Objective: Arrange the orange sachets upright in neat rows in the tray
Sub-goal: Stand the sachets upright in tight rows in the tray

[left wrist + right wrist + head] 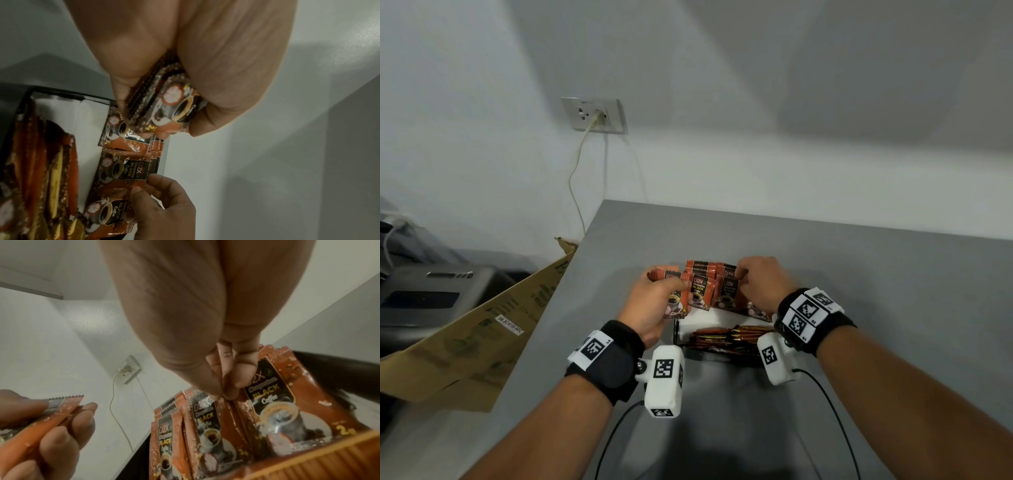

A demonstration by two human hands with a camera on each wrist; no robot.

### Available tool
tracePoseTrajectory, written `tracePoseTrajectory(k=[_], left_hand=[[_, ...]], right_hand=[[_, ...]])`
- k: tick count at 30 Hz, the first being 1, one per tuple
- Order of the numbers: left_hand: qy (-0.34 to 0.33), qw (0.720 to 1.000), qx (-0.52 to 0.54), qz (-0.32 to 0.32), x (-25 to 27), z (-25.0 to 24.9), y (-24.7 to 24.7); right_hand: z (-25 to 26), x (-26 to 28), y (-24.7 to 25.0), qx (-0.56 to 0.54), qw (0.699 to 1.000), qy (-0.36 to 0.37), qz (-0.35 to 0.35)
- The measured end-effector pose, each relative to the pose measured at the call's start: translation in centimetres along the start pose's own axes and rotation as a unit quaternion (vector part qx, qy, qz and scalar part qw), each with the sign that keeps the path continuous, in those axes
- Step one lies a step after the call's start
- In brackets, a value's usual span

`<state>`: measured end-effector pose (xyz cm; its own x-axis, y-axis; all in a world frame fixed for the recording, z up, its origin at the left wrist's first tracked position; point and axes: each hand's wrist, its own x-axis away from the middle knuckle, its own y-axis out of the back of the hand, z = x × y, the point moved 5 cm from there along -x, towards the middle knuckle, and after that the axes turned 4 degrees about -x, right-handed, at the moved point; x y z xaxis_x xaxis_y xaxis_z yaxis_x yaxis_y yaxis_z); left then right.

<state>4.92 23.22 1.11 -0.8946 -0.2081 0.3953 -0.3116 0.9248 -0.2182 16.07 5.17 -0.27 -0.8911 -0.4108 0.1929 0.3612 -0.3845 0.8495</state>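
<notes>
A black wire tray [677, 330] with a white lining stands on the grey table. Rows of orange "Black Coffee" sachets [700, 289] stand upright in its far part. Just left of the tray my left hand [671, 286] grips a small stack of orange sachets [677, 301], seen close in the left wrist view [164, 104]. My right hand [739, 275] pinches the top edge of an upright sachet [730, 291] in the right-hand row; thumb and fingertips [213, 382] meet above the sachets [205, 426]. My left hand [61, 426] also shows there with its stack [53, 417].
Long brown and gold stick sachets [729, 337] lie in the tray's near compartment. An open cardboard box [482, 329] leans at the table's left edge, beside a grey appliance [431, 294]. A wall socket [594, 114] with a hanging cable is behind. Bare grey table [876, 281] lies to the right.
</notes>
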Motion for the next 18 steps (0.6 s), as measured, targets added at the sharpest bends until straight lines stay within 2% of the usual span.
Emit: tracePoseTrajectory(k=[7, 12, 14, 16, 18], left_hand=[[0.021, 1.0, 0.015, 0.017, 0.1, 0.5, -0.4], [0.008, 0.999, 0.018, 0.033, 0.3, 0.3, -1.0], [-0.011, 0.998, 0.02, 0.052, 0.3, 0.0, -1.8], [-0.034, 0.996, 0.015, 0.079, 0.4, -0.6, -3.1], [-0.05, 0.994, 0.014, 0.099, 0.7, -1.1, -4.5]], right_hand=[[-0.3, 0.3, 0.2, -0.018, 1.0, 0.003, -0.001], [0.6, 1.8, 3.0, -0.08, 0.995, 0.027, -0.053], [2.1, 3.1, 4.2, -0.152, 0.987, 0.049, -0.035], [3.8, 4.3, 4.9, -0.234, 0.969, 0.076, 0.014], [4.7, 5.2, 5.4, -0.263, 0.959, 0.1, 0.036]])
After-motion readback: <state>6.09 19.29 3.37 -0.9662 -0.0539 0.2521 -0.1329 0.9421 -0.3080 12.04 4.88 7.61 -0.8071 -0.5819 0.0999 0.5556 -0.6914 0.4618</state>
